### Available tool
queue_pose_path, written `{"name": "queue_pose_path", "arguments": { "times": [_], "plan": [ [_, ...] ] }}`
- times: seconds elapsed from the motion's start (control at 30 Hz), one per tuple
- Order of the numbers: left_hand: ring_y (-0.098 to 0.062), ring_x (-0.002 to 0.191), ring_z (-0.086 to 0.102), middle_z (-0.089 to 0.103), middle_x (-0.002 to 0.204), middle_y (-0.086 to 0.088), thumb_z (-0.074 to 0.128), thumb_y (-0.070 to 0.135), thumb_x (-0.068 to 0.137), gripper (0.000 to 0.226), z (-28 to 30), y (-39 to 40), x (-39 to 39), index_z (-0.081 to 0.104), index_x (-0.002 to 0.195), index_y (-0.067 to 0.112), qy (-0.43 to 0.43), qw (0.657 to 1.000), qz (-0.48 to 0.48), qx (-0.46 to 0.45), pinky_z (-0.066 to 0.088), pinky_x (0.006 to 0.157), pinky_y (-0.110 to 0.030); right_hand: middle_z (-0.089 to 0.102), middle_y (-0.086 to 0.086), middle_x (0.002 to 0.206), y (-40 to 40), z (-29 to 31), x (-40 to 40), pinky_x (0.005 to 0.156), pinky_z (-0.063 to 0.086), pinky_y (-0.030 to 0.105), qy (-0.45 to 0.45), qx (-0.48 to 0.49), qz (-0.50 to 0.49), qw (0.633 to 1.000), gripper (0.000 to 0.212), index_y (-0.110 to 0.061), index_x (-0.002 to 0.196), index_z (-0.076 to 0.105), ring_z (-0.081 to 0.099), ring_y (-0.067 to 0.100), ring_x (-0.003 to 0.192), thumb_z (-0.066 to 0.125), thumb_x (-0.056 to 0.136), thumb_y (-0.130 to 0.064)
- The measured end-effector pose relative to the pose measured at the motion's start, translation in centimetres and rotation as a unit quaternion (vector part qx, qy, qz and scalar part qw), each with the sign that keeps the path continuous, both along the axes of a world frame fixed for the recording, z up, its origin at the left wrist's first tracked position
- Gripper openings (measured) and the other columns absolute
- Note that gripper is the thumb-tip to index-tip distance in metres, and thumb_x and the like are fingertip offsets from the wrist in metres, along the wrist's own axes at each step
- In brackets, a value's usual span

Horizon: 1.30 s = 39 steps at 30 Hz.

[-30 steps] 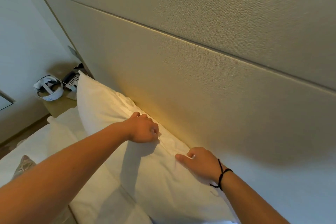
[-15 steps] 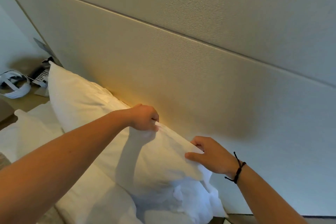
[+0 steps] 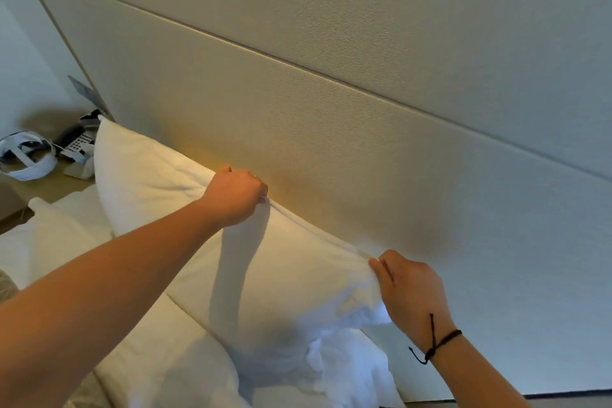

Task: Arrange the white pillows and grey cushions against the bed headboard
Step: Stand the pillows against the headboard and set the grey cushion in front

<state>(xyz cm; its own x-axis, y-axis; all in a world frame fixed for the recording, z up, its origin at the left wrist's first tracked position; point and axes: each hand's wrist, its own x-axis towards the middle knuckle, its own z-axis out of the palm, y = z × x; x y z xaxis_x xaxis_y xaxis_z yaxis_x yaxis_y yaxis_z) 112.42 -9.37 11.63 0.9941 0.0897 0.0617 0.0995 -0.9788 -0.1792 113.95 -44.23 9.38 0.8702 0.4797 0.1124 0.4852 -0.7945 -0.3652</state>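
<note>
A large white pillow [image 3: 159, 182] stands on its long edge against the beige padded headboard [image 3: 331, 129]. My left hand [image 3: 236, 197] is closed on the pillow's top edge near its middle. My right hand [image 3: 409, 288], with a black cord on the wrist, pinches the pillow's upper right corner, where the case hangs in loose folds. A second white pillow [image 3: 142, 351] lies flat in front of the standing one. A sliver of a grey cushion [image 3: 6, 286] shows at the left edge.
A wooden bedside table [image 3: 46, 185] at the far left carries a phone [image 3: 77, 142], a white strapped device [image 3: 25, 156] and a small white box. Another white pillow [image 3: 56, 228] lies beside it. Floor shows at the bottom right.
Both hands have lifted the pillow's top edge higher against the headboard. My right hand has slid out along the edge to the right corner.
</note>
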Motion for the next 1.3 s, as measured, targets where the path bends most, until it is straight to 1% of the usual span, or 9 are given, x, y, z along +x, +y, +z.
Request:
{"name": "queue_pose_path", "arguments": {
  "times": [0.1, 0.23, 0.33, 0.4, 0.47, 0.7, 0.87, 1.03, 1.3],
  "plan": [
    [-0.02, 0.091, 0.06, 0.07, 0.096, 0.006, 0.055, 0.017, 0.092, 0.022, -1.1, -1.1, -0.1, 0.071, 0.104, 0.027, -0.052, 0.998, 0.033, 0.011, 0.037, 0.064, -0.028, 0.042, -0.003, 0.054, 1.4, -1.1, 0.2, 0.042, 0.024, 0.028, -0.044, -0.188, 0.003, 0.981, 0.02, -0.02, 0.079, 0.037, 0.033, 0.015, 0.044, 0.038, 0.099, -0.02],
    [-0.021, 0.094, 0.061, 0.068, 0.105, 0.002, 0.053, 0.021, 0.097, 0.021, -2.3, -0.5, -0.3, 0.069, 0.109, 0.025, -0.039, 0.996, 0.047, -0.072, 0.047, 0.068, -0.031, 0.044, -0.007, 0.062, 2.7, -1.7, 0.7, 0.046, 0.029, 0.026, 0.008, -0.249, 0.006, 0.969, 0.011, -0.021, 0.088, 0.042, 0.042, 0.012, 0.052, 0.039, 0.097, -0.015],
    [-0.021, 0.096, 0.061, 0.068, 0.107, 0.001, 0.048, 0.024, 0.099, 0.024, -2.2, 0.9, -0.3, 0.07, 0.108, 0.024, -0.02, 0.989, 0.023, -0.145, 0.048, 0.076, -0.032, 0.057, -0.007, 0.087, 3.9, -1.6, 1.1, 0.068, 0.048, 0.027, 0.054, -0.183, 0.047, 0.98, 0.011, -0.023, 0.107, 0.047, 0.055, 0.016, 0.076, 0.042, 0.098, -0.027],
    [-0.02, 0.097, 0.061, 0.069, 0.109, 0.002, 0.048, 0.025, 0.099, 0.025, -2.1, 1.4, -0.2, 0.071, 0.109, 0.024, -0.016, 0.986, 0.006, -0.164, 0.048, 0.076, -0.031, 0.056, -0.007, 0.123, 5.9, -1.3, 1.0, 0.087, 0.046, 0.026, 0.129, -0.095, 0.122, 0.98, 0.04, -0.028, 0.134, 0.038, 0.057, 0.015, 0.103, 0.048, 0.096, -0.036],
    [-0.019, 0.096, 0.061, 0.069, 0.108, 0.002, 0.049, 0.026, 0.099, 0.024, -2.2, 1.8, -0.1, 0.071, 0.11, 0.024, -0.01, 0.985, -0.008, -0.17, 0.048, 0.077, -0.03, 0.05, -0.01, 0.133, 9.2, -0.8, 1.0, 0.091, 0.044, 0.024, 0.167, -0.004, 0.185, 0.968, 0.049, -0.033, 0.137, 0.033, 0.054, 0.012, 0.115, 0.054, 0.093, -0.041],
    [-0.016, 0.082, 0.056, 0.068, 0.091, 0.005, 0.05, 0.036, 0.096, 0.019, -3.2, 5.3, -0.4, 0.067, 0.098, 0.028, -0.01, 0.996, -0.069, -0.063, 0.038, 0.063, -0.025, 0.061, -0.006, 0.104, 22.7, -1.6, 3.1, 0.072, 0.041, 0.022, 0.262, 0.148, 0.179, 0.937, 0.012, -0.022, 0.097, 0.053, 0.057, 0.013, 0.097, 0.061, 0.089, -0.018],
    [-0.026, 0.124, 0.047, 0.052, 0.14, 0.0, 0.033, 0.04, 0.102, 0.038, -4.7, 11.1, -1.9, 0.043, 0.137, 0.028, 0.045, 0.998, 0.044, 0.02, 0.042, 0.098, -0.041, 0.062, -0.009, 0.108, 27.9, -4.0, 4.0, 0.085, 0.049, 0.031, 0.287, 0.115, 0.177, 0.934, 0.013, -0.029, 0.098, 0.059, 0.058, 0.013, 0.099, 0.062, 0.085, -0.029],
    [-0.023, 0.116, 0.052, 0.051, 0.141, 0.003, 0.031, 0.044, 0.103, 0.039, -4.3, 17.5, -1.1, 0.044, 0.137, 0.031, 0.094, 0.988, 0.114, 0.047, 0.044, 0.086, -0.037, 0.064, -0.008, 0.11, 32.8, -4.4, 5.3, 0.087, 0.051, 0.032, 0.291, 0.116, 0.196, 0.929, 0.013, -0.026, 0.1, 0.065, 0.06, 0.013, 0.101, 0.061, 0.088, -0.03],
    [-0.024, 0.096, 0.062, 0.056, 0.12, 0.0, 0.049, 0.045, 0.097, 0.039, -2.3, 23.6, 2.1, 0.051, 0.133, 0.029, 0.244, 0.959, 0.12, 0.08, 0.045, 0.069, -0.034, 0.065, -0.004, 0.109, 36.8, -3.8, 6.2, 0.075, 0.044, 0.02, 0.257, 0.142, 0.226, 0.929, 0.032, -0.022, 0.096, 0.074, 0.061, 0.014, 0.101, 0.052, 0.087, 0.0]
  ]
}}
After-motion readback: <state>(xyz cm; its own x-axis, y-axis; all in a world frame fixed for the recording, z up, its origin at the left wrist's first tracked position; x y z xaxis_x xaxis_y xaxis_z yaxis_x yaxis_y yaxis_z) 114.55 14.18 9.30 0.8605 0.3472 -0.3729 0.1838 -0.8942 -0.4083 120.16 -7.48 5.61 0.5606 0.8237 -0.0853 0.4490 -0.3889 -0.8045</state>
